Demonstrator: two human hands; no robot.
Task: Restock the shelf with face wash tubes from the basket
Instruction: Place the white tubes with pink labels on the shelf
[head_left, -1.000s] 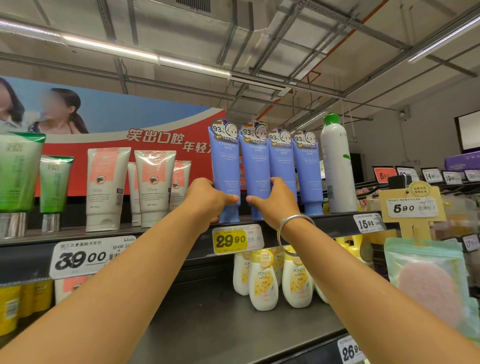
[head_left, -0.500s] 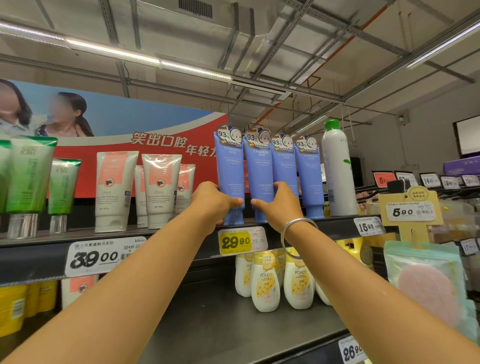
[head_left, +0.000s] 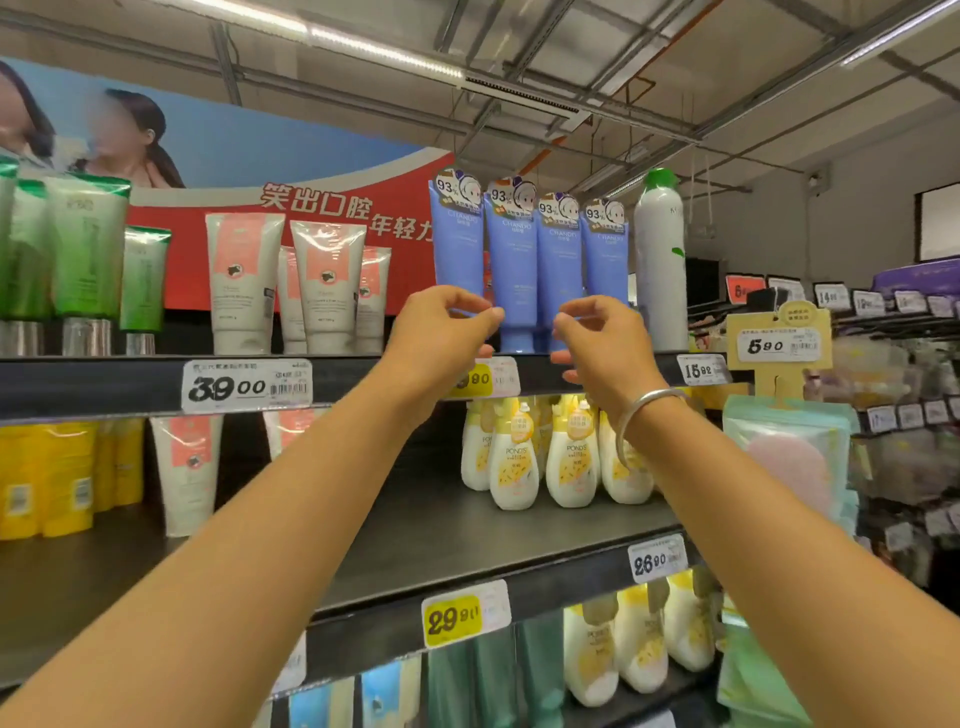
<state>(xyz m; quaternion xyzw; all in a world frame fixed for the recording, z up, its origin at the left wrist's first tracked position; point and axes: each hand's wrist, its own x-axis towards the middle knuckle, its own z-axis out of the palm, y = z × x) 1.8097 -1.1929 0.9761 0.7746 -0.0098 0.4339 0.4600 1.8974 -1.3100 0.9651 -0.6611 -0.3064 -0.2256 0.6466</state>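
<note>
Two bare forearms are seen, with no sleeve shown on either up to the frame's lower edge. The left hand (head_left: 441, 332) is unadorned: no ring, watch or glove is worn. The right hand (head_left: 597, 343) is likewise ungloved, and on its wrist a plain silver bangle (head_left: 641, 415) is worn, smooth, rounded and polished, with ceiling light caught along its curve.

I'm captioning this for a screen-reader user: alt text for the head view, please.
Two bare hands, left hand and right hand, hover with loosely curled fingers before four upright blue face wash tubes on the top shelf, holding nothing.
</note>
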